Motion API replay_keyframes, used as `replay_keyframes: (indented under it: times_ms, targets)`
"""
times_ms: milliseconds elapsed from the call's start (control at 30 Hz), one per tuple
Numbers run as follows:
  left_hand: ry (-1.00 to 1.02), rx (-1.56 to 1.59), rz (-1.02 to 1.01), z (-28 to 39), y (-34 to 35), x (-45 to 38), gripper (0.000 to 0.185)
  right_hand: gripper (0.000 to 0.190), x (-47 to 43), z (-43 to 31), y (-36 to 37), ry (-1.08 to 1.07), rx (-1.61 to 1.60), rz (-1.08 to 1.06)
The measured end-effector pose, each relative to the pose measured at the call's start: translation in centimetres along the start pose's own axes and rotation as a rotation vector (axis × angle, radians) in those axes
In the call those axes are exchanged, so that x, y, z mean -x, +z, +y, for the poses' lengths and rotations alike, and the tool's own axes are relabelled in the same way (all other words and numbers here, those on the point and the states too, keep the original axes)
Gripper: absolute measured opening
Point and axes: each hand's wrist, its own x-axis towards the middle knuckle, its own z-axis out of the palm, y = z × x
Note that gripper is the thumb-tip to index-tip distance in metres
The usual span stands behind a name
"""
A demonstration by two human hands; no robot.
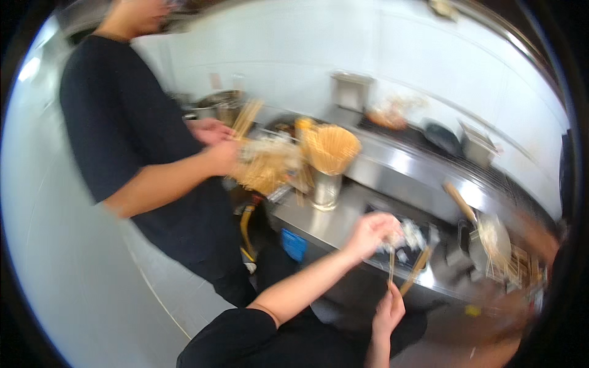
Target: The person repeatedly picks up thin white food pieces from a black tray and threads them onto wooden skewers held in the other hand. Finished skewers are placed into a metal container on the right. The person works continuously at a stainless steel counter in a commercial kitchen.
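Note:
My right hand (390, 309) grips a thin wooden skewer (391, 267), which points up, and a thicker bundle of sticks (416, 271) slants up beside it from the same hand. At the skewer's upper end is my left hand (375, 232), its fingers bent close together; blur hides whether a piece is between them. Behind the hands lies a black tray (384, 264) with white pieces of food (413, 235) in it, on a steel counter (306, 216).
At left a co-worker in a dark shirt (175, 170) holds sticks (248, 117) beside a bag of skewers (267, 170). A metal container (326, 191) holds many skewers. Right of the tray are a metal bin (458, 250) and a wooden-handled utensil (460, 202). Another person's blurred arm (536, 234) shows at right.

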Motion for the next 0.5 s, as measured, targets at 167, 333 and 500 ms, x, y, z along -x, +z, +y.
replay_keyframes:
  times_ms: [167, 333, 500]
  targets:
    - [-0.266, 0.086, -0.025, 0.9, -1.4, -0.7, 0.023, 0.025, -0.9, -0.9, 0.3, -0.044, 0.202, -0.002]
    - [-0.313, 0.073, 0.027, -0.8, 0.4, -1.1, 0.027, 0.028, -0.8, -1.6, -0.2, -0.022, 0.186, 0.023]
    - [-0.333, 0.098, 0.017, -2.7, 1.5, -2.1, 0.035, 0.028, -1.6, -1.7, -0.6, 0.087, 0.095, 0.027]
